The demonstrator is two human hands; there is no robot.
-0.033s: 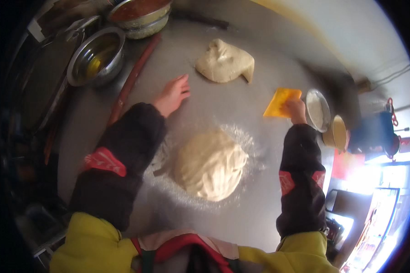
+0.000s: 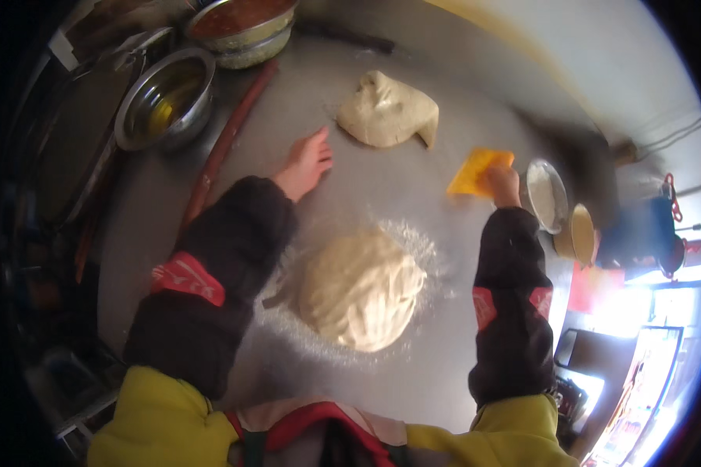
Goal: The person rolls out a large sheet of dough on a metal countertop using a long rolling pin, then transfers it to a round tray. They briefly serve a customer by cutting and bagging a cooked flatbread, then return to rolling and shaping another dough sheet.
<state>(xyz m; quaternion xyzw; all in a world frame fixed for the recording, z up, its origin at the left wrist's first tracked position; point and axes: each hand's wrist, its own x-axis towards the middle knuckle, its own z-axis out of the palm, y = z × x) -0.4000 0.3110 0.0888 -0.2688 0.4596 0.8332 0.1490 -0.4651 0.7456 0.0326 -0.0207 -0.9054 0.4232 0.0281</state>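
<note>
My right hand (image 2: 502, 185) grips a flat orange-yellow dough scraper (image 2: 475, 171) by its right end, above the right part of the steel worktop (image 2: 428, 389). My left hand (image 2: 308, 165) is over the worktop with loosely bent fingers and nothing in them. Between it and the back edge lies a smaller lump of dough (image 2: 385, 113), with a raised knob and a drooping right corner. Closer to me a large, rounded mass of dough (image 2: 362, 288) rests on scattered flour (image 2: 308, 335), apart from both hands.
Beside my left forearm runs a long reddish rolling pin (image 2: 230, 140). At the back left stand a steel bowl of yellowish oil (image 2: 199, 101) and stacked bowls with red contents (image 2: 253, 58). Right of the scraper are a bowl of white powder (image 2: 547, 194) and a tan round container (image 2: 582, 233).
My left hand has shifted slightly to the right, toward the smaller dough. My right hand, still holding the scraper, has moved a little to the left.
</note>
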